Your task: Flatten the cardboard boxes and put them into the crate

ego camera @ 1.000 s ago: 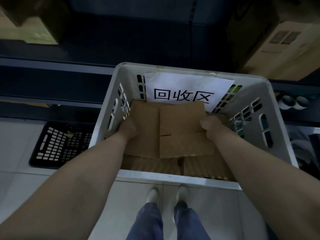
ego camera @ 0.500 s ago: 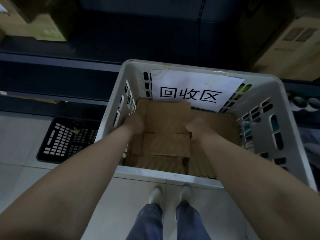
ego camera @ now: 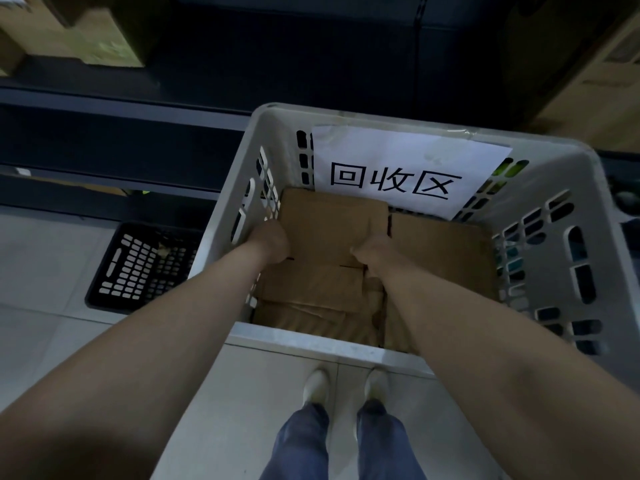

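Tiled floor (ego camera: 41, 268), crate (ego camera: 311, 341), left hand (ego camera: 273, 239), right hand (ego camera: 373, 253) gripping cardboard (ego camera: 329, 226)

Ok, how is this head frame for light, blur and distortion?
Head view: dim light, the shelving up top nearly black; wide-angle bending bows the rim of the white crate and swells the forearms; the paper sign reads sharp; the flattened cardboard, gripped by the left hand and right hand, looks soft.

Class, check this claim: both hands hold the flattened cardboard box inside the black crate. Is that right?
No. The head view shows the left hand and right hand holding the flattened cardboard box inside the white crate, not the black crate beside it.
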Available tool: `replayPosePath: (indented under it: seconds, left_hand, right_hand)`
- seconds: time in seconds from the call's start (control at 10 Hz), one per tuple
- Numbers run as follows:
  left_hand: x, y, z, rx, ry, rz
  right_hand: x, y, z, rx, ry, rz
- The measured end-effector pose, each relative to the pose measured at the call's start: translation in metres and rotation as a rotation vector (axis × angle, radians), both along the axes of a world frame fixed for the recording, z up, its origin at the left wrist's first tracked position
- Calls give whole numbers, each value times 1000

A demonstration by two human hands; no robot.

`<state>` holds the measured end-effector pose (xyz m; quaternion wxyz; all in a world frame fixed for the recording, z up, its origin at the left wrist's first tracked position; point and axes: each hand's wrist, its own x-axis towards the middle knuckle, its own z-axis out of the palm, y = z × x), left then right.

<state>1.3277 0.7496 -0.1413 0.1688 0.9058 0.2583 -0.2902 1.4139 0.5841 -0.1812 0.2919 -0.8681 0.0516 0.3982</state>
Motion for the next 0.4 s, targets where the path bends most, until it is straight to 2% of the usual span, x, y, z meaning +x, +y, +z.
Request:
replayPosePath:
  seconds: [0.2, 0.4]
  left_hand:
    - [-2, 2, -2, -31, -9, 13]
    - [-2, 0, -1, -61, -38, 14]
  right_hand:
    - [-1, 8, -15, 89, -17, -85]
    - [11, 14, -18, 89, -49, -80]
